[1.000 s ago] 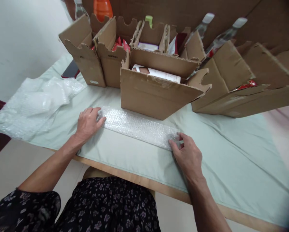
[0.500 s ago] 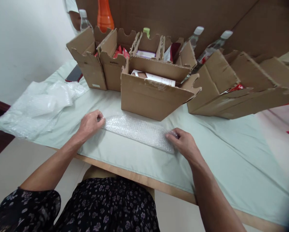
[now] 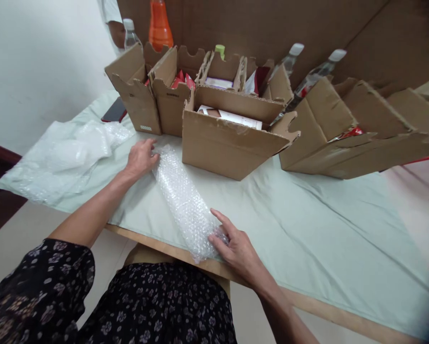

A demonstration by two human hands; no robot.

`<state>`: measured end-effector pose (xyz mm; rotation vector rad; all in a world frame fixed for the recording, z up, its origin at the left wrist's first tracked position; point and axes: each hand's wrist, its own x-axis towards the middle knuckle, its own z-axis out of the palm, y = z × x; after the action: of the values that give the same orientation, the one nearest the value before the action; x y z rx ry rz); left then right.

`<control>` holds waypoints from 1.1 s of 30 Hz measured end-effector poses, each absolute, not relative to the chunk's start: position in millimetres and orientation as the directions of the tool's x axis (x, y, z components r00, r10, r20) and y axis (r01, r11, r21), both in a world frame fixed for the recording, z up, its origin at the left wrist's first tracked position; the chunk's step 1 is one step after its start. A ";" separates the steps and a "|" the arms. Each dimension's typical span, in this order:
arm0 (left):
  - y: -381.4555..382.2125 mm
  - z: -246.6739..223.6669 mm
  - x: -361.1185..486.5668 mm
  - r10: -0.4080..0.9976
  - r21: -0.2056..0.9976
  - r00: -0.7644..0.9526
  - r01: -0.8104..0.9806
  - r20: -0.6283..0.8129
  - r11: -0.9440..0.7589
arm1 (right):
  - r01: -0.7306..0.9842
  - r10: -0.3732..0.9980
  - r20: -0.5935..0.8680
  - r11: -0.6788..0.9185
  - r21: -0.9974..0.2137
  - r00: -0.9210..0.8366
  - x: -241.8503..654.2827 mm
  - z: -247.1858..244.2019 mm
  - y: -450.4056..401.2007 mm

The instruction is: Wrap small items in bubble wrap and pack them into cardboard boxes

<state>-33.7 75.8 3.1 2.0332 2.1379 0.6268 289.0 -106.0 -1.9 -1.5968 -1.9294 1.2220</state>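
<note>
We see a long, flat strip of bubble wrap (image 3: 184, 203), clear and shiny, its surface pebbled with small bubbles. It lies slantwise on the table, its far end left of the front box (image 3: 214, 148) and its near end reaching the wooden edge (image 3: 307, 301). At the far end, the left hand (image 3: 142, 156) is half curled at the wrap; we cannot tell whether it pinches. At the near end, the right hand (image 3: 234, 243) is open, thumb and forefinger spread at the wrap's right side. Beneath is a pale green cloth (image 3: 289, 224), softly creased. To the left we see a crumpled, filmy pile (image 3: 57, 160) of more wrap. The front box is stiff brown cardboard, open-topped with rough-cut edges, a white packet (image 3: 236, 118) inside. Behind it stand similar boxes (image 3: 171, 105) and a smooth orange bottle (image 3: 160, 28).
</note>
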 end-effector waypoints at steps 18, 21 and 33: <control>-32.0 -22.5 -10.1 0.937 0.289 0.230 0.908 0.262 -0.303 | 0.522 0.899 -0.256 -0.037 -0.852 -0.355 291.1 1.2 -94.7; -31.9 -20.6 -9.6 0.930 0.276 0.228 0.910 0.287 -0.308 | 0.496 0.898 -0.252 -0.043 -0.867 -0.362 292.5 1.3 -93.1; -89.1 -17.1 22.6 0.807 0.443 0.486 0.674 0.337 -0.591 | 0.484 0.868 -0.245 -0.006 -0.875 -0.432 290.6 5.1 -95.9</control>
<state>22.6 -89.1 -17.1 2.4818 1.2638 0.7625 290.6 -95.9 5.1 -1.3987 -1.9077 1.4199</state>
